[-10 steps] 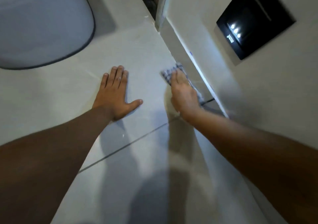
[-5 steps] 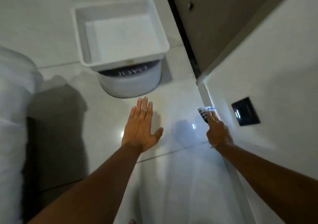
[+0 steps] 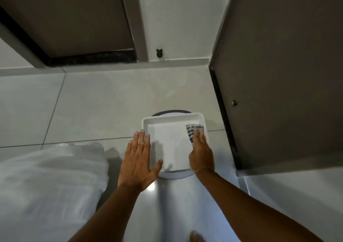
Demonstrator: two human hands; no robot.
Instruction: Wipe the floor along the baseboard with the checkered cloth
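The blue-and-white checkered cloth [image 3: 193, 131] is folded under the fingers of my right hand [image 3: 201, 155], which is raised over the right side of a white square tray [image 3: 172, 118]. Only the cloth's far end shows past my fingertips. My left hand [image 3: 140, 160] is open with fingers spread, held in the air just left of the tray, its thumb overlapping the tray's near left corner. The baseboard [image 3: 241, 184] runs along the white wall at the lower right, behind my right forearm.
The tray sits on a round white bin [image 3: 174, 175]. A white bundle of fabric [image 3: 50, 186] fills the lower left. A dark door [image 3: 278, 74] with a black threshold strip [image 3: 222, 115] stands to the right; another doorway [image 3: 74, 28] lies ahead. Grey floor tiles [image 3: 102, 102] stretch ahead.
Both hands have lifted off the floor and moved away from the baseboard to above the tray. My view has risen and turned toward the doors. The cloth stays in my right hand.
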